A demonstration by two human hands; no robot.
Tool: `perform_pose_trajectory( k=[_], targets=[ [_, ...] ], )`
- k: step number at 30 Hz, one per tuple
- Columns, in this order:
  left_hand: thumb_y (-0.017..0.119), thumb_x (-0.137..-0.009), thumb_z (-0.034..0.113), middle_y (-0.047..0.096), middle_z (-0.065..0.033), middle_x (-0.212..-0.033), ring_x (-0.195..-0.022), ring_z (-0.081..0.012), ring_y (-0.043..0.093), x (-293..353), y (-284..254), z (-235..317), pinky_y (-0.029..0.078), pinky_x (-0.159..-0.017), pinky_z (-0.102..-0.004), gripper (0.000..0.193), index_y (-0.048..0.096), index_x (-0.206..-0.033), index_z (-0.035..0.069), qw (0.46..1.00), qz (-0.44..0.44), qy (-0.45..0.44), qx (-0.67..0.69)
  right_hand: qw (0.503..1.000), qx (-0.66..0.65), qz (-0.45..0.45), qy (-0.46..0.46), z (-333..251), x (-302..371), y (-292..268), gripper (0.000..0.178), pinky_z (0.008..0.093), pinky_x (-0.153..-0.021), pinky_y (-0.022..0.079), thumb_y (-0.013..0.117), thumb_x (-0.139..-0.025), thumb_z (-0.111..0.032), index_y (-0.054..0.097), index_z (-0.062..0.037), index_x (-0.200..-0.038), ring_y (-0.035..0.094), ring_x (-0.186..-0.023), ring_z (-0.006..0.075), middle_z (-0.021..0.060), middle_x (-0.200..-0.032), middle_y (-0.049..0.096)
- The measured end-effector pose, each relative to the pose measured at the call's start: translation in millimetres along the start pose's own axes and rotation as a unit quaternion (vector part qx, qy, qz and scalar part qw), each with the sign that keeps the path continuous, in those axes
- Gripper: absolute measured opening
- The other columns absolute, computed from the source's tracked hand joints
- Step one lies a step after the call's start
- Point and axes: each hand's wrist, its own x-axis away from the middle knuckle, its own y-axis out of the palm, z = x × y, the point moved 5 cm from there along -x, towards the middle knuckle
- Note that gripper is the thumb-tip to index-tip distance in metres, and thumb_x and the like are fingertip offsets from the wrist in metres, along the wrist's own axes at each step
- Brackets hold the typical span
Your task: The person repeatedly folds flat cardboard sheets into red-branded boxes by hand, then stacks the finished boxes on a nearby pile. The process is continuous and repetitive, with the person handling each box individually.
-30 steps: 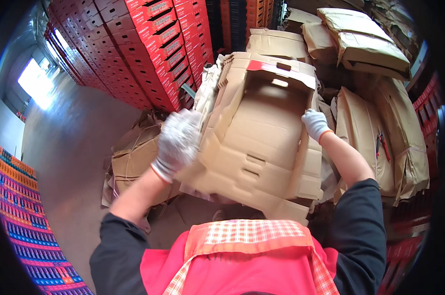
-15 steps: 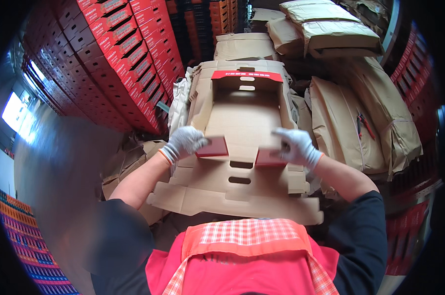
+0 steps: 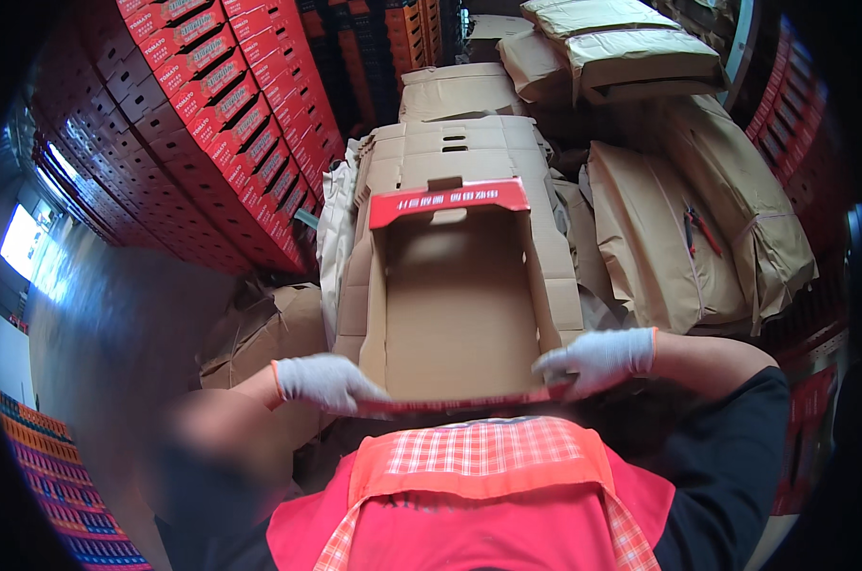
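Observation:
A shallow cardboard box, brown inside with red outer faces, lies in front of me with its walls raised. My left hand, in a white knit glove, grips the near left corner. At the near right corner my right hand, gloved alike, has its fingers closed over the wall. The near wall stands upright close to my apron, and only its red edge shows. Beneath the box is a pile of flat cardboard blanks, whose far end sticks out behind it.
Tall stacks of red boxes rise at the left. Paper-wrapped bundles lie at the right, with red-handled pliers on top. More wrapped bundles are piled at the back. Colourful stacked crates stand lower left.
The near flap has been folded up into a wall, and the red side tabs no longer show. Both hands moved nearer to me, to the corners, and the box came closer with them.

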Motion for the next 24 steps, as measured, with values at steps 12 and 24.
perform_pose_trajectory(
  k=[12, 24],
  targets=[
    [0.057, -0.093, 0.017, 0.035, -0.0076, -0.156, -0.138, -0.0164, 0.039, -106.6, -29.3, -95.1, 0.028, -0.117, -0.0310, 0.072, 0.024, -0.156, 0.003, 0.511, 0.573, 0.229, 0.599, 0.594, -0.659, 0.449, -0.109, 110.7, -110.0, -48.4, 0.076, 0.0350, -0.094, 0.050, 0.068, -0.085, -0.019, 0.035, -0.0136, -0.153, 0.060, -0.107, 0.0224, 0.0120, -0.129, 0.055],
    [0.050, -0.094, 0.021, 0.057, -0.0148, -0.134, -0.122, -0.0323, 0.057, -232.7, 17.6, 12.8, 0.047, -0.106, -0.0495, 0.042, 0.052, -0.132, 0.004, 0.427, 0.101, 0.319, 0.840, 0.804, 0.186, 0.550, -0.129, -142.3, 68.1, -162.8, 0.064, 0.0343, -0.088, 0.051, 0.068, -0.068, -0.012, 0.054, -0.0046, -0.130, 0.062, -0.106, 0.0253, 0.0133, -0.129, 0.056]
  ],
)
